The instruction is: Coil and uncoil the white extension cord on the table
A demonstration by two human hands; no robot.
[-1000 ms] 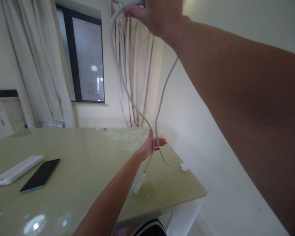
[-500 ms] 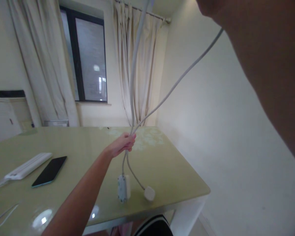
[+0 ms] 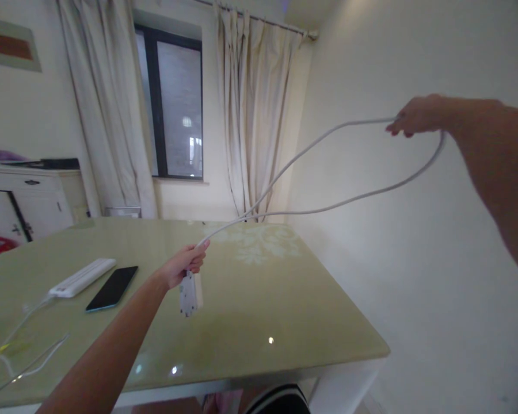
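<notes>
Left hand (image 3: pixel 185 265) closed on white cable (image 3: pixel 328 208) ends above table (image 3: pixel 285 310), adapter (image 3: pixel 189 293) dangling at 6 o'clock; right hand (image 3: pixel 416 115) pinching the fold at 2 o'clock, keeping the doubled loop taut

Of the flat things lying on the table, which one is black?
The phone, lying face up, dark and glossy. The long power bank just to its left is white, with a thin cable trailing from its near end.

No text, label, brand or number could be read anywhere: the phone (image 3: pixel 112 288) at lower left showed a blank dark screen, and the white adapter (image 3: pixel 189 293) bore no legible marking.
</notes>
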